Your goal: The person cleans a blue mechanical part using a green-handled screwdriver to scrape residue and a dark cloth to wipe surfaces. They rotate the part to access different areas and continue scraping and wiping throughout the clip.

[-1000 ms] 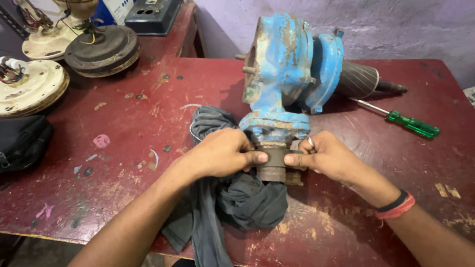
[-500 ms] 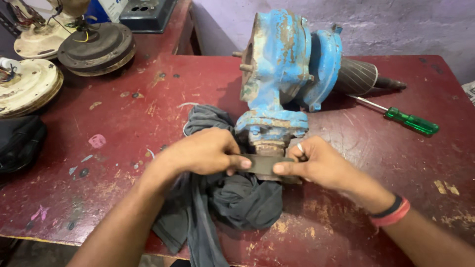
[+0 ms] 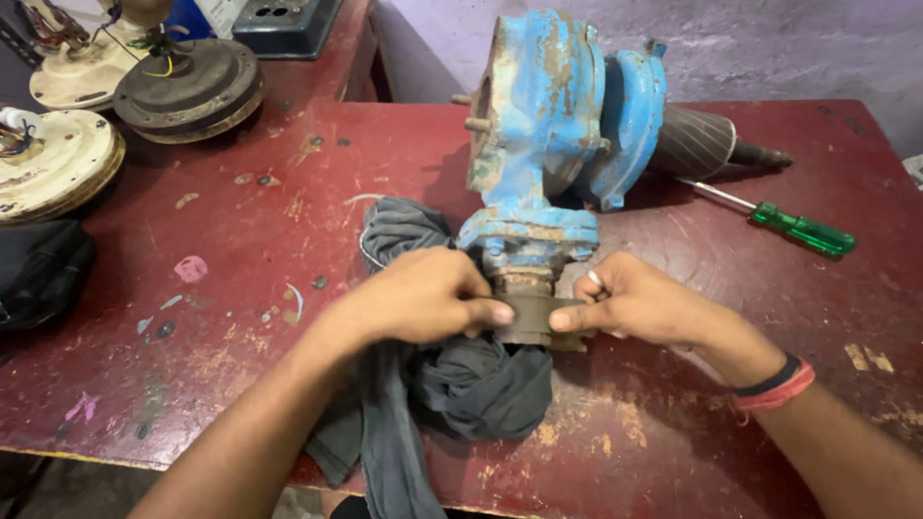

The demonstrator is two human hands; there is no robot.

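A rusty blue pump housing [image 3: 548, 125] lies on the dark red table [image 3: 288, 221], its flanged port facing me. A dull brown ring-shaped fitting [image 3: 527, 317] sits at that port. My left hand [image 3: 418, 293] grips the fitting from the left with thumb and fingers. My right hand [image 3: 630, 303] pinches it from the right; its wrist wears a black and red band. A crumpled dark grey cloth [image 3: 461, 384] lies under both hands and hangs over the table's front edge.
A green-handled screwdriver [image 3: 798, 229] lies right of the pump. A ribbed grey rotor and shaft [image 3: 702, 142] stick out behind the pump. Round fan motor parts [image 3: 187, 82] and cream discs [image 3: 53, 163] stand at the far left, with a black bag [image 3: 38, 274].
The view has shifted slightly. Both hands stay on the fitting at the pump port, with small changes in finger position.
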